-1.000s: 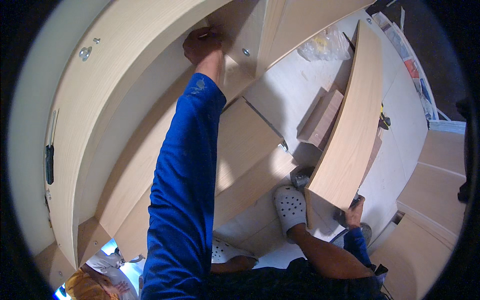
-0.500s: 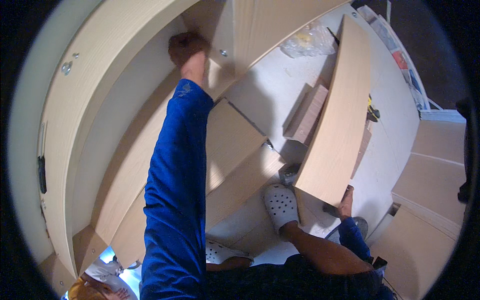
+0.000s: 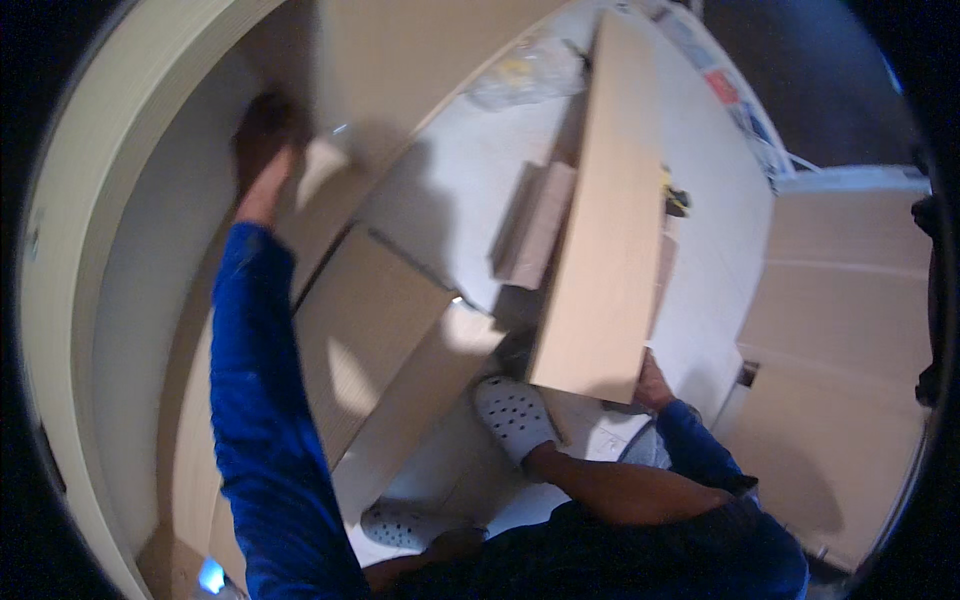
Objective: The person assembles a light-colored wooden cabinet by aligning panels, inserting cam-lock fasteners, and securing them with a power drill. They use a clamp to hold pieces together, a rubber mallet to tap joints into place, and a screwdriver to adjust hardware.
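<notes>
Above my right hand (image 3: 650, 385), a long pale wooden board (image 3: 605, 220) stands on end, its length running away from me; my fingers clamp its lower corner. My left hand (image 3: 262, 150) presses flat on the large pale cabinet panel (image 3: 400, 60) far ahead. White floor (image 3: 450, 210) lies between.

Blue sleeve (image 3: 255, 400); white perforated clog (image 3: 513, 415).
</notes>
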Demonstrator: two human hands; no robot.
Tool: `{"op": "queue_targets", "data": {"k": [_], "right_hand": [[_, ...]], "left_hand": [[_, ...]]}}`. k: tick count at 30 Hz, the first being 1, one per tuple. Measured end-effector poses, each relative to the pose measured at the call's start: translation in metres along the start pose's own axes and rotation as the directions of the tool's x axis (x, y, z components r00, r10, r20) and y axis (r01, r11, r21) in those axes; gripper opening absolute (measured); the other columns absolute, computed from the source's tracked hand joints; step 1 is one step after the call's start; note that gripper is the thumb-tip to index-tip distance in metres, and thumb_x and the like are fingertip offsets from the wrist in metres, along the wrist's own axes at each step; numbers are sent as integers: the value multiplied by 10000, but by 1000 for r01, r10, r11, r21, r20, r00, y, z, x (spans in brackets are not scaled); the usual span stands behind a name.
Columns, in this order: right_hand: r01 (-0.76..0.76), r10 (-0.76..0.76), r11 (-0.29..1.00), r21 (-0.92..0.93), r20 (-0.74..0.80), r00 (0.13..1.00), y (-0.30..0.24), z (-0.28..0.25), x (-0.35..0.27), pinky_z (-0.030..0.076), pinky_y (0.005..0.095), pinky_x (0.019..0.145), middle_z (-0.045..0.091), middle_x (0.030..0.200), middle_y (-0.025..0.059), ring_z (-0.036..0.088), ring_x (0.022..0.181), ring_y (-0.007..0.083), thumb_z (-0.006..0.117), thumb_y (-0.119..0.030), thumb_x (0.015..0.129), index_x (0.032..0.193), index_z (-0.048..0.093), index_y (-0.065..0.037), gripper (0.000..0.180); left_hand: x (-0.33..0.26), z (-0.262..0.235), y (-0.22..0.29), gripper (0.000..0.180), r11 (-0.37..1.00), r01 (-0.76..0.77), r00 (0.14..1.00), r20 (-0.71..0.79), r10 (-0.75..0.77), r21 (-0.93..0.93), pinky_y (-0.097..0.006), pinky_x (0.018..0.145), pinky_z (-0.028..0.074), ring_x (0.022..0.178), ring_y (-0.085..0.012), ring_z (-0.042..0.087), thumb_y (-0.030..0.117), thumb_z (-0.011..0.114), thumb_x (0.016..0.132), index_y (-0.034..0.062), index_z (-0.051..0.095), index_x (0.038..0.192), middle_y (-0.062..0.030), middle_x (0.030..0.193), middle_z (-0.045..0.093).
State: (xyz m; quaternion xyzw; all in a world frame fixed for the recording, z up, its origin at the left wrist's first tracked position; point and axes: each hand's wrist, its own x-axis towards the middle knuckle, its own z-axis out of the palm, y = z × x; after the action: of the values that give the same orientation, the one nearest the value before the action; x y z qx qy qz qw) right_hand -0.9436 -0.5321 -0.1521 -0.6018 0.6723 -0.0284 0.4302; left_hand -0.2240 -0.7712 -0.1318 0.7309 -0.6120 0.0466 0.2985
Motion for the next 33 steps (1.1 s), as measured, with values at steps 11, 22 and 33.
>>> {"op": "queue_targets", "data": {"k": [11, 22, 33], "right_hand": [[-2, -9, 998, 63, 174, 985, 31, -12, 4, 486, 417, 1066, 538, 1410, 190, 576, 1275, 321, 812, -259, 873, 1439, 363, -31, 758], [-199, 103, 918, 344, 278, 955, 30, -19, -1, 531, 399, 1034, 560, 1432, 137, 588, 1277, 256, 737, -150, 946, 1513, 337, -78, 698], [-57, 39, 998, 29, 426, 904, 6, -28, 11, 520, 409, 1064, 595, 1417, 130, 593, 1291, 279, 712, -236, 958, 1490, 406, -41, 645]], "left_hand": [[-1, 10, 20, 171, 653, 491, 859, 196, -472, -577, -456, 810, 535, 888, -371, 649, 147, 631, 897, 4, 645, 988, -218, 980, 674], [5, 21, 27, 287, 943, 149, 938, -258, -230, -297, -273, 436, 313, 470, -111, 390, 240, 518, 1038, 161, 549, 764, -34, 605, 475], [14, -29, 18, 316, -299, 565, 769, 622, -144, -769, -269, 401, 303, 474, -79, 374, 290, 575, 1058, 160, 546, 772, 53, 603, 430]]}}
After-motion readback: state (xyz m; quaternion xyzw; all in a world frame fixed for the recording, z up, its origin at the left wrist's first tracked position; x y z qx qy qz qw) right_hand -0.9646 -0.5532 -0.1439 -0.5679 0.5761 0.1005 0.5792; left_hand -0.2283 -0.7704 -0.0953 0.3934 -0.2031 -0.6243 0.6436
